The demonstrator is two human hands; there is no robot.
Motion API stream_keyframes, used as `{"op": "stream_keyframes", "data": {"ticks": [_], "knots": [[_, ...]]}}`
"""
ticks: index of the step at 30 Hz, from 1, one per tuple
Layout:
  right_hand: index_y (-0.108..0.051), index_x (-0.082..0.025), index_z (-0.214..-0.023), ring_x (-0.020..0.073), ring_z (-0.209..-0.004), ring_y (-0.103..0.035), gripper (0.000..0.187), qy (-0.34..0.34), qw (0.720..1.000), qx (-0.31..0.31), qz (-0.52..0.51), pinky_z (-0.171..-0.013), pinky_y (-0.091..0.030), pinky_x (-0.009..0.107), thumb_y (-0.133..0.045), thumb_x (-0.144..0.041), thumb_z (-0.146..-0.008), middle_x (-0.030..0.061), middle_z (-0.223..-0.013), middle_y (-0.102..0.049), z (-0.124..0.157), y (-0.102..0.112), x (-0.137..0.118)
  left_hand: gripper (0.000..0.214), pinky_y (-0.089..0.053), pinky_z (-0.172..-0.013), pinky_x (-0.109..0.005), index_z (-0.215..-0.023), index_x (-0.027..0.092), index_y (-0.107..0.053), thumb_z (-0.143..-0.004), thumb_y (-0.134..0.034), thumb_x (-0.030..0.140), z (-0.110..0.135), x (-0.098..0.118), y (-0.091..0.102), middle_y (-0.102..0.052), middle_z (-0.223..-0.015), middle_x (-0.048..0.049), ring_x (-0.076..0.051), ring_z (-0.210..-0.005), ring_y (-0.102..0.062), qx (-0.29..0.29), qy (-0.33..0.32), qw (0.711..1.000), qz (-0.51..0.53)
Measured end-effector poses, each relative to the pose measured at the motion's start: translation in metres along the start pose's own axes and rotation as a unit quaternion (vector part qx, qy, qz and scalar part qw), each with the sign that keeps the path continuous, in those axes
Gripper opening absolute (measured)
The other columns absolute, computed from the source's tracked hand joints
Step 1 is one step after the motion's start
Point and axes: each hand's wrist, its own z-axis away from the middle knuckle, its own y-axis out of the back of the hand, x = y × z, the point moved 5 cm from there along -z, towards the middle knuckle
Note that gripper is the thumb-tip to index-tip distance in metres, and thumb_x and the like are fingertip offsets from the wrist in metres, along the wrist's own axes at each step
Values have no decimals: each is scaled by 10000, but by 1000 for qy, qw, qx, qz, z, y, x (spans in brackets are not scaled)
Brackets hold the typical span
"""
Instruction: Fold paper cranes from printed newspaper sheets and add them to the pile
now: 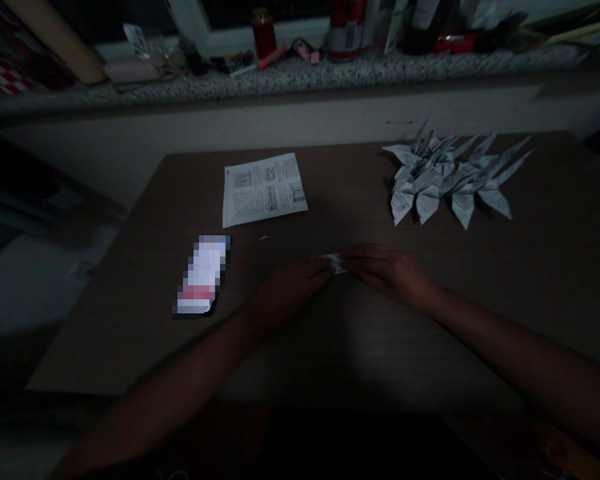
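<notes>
A small piece of folded printed paper (337, 264) lies at the middle of the table, mostly covered by fingers. My left hand (296, 285) holds its left end, fingers together and pressed down on it. From the other side, my right hand (386, 272) grips the right end with its fingers close together. Only a narrow pale strip shows between the two hands, so the shape of the fold is hidden. Beyond my right hand sits a cluster of folded paper cranes (450, 175) with pointed tips, made of printed paper.
A flat printed sheet (265, 190) lies toward the back of the dark wooden table (300, 360). To its front left rests a lit phone (203, 273), its screen pixelated. Behind the table, a speckled stone sill (280, 81) carries a red can (347, 30), a jar and small items.
</notes>
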Motion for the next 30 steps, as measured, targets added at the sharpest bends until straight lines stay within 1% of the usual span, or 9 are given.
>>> {"op": "stream_keyframes", "data": {"ticks": [4, 7, 11, 14, 17, 20, 23, 26, 30], "knots": [[-755, -231, -1219, 241, -1160, -721, 260, -10, 1000, 11, -11, -990, -606, 422, -600, -186, -1015, 93, -1254, -764, 0, 1, 1, 386, -526, -1095, -415, -1453, 212, -553, -1094, -414, 193, 0, 1, -3, -597, -1491, -101, -250, -1370, -582, 10, -10, 999, -33], [-755, -218, -1228, 262, -1180, -718, 271, 12, 999, -1, 30, -1003, -606, 444, -584, -178, -1021, 106, -1286, -756, 0, 0, 0, 349, -557, -1054, -413, -1396, 170, -591, -1095, -421, 210, 1, 3, -3, -635, -1428, -123, -253, -1294, -631, 33, -23, 998, -56], [-731, -209, -1293, 283, -1209, -707, 313, 50, 995, -25, 88, -1033, -595, 471, -571, -176, -1026, 118, -1330, -735, 3, -2, -3, 347, -569, -1037, -404, -1367, 163, -603, -1105, -382, 219, 0, 6, -1, -653, -1400, -114, -244, -1261, -651, 42, -30, 996, -77], [-683, -221, -1372, 298, -1264, -674, 356, 59, 990, -46, 119, -1061, -577, 493, -589, -233, -1028, 126, -1386, -701, 6, -4, -7, 356, -574, -1029, -396, -1358, 154, -608, -1110, -363, 226, -2, 7, 1, -657, -1390, -119, -243, -1245, -657, 43, -30, 995, -83], [-641, -205, -1424, 326, -1324, -626, 413, 47, 986, -66, 144, -1081, -556, 521, -601, -319, -1029, 153, -1442, -654, 9, -5, -12, 354, -581, -1014, -391, -1380, 135, -595, -1099, -394, 214, -1, 8, 1, -642, -1408, -131, -252, -1238, -657, 38, -31, 995, -86], [-609, -175, -1458, 350, -1384, -569, 459, 38, 984, -89, 151, -1122, -514, 546, -586, -350, -1035, 185, -1493, -602, 12, -6, -16, 366, -557, -1059, -420, -1410, 123, -572, -1094, -412, 217, 1, 9, -2, -623, -1432, -150, -268, -1287, -632, 35, -36, 995, -86], [-559, -184, -1509, 352, -1421, -531, 496, 28, 982, -108, 150, -1139, -495, 554, -571, -343, -1039, 185, -1539, -557, 15, -6, -16, 390, -499, -1138, -445, -1448, 122, -537, -1102, -408, 250, 5, 8, -6, -591, -1480, -162, -280, -1382, -569, 35, -39, 995, -87], [-530, -194, -1533, 330, -1443, -511, 497, 18, 983, -115, 141, -1153, -487, 527, -543, -307, -1050, 167, -1557, -544, 16, -5, -13, 442, -445, -1192, -433, -1522, 145, -460, -1117, -388, 308, 8, 6, -9, -529, -1557, -151, -266, -1458, -500, 22, -34, 996, -81], [-497, -148, -1552, 316, -1465, -487, 501, 14, 982, -129, 134, -1183, -457, 503, -495, -278, -1068, 179, -1579, -519, 17, -6, -10, 484, -415, -1213, -420, -1562, 160, -421, -1126, -364, 361, 9, 4, -9, -486, -1598, -149, -259, -1495, -456, 7, -37, 996, -80]]}}
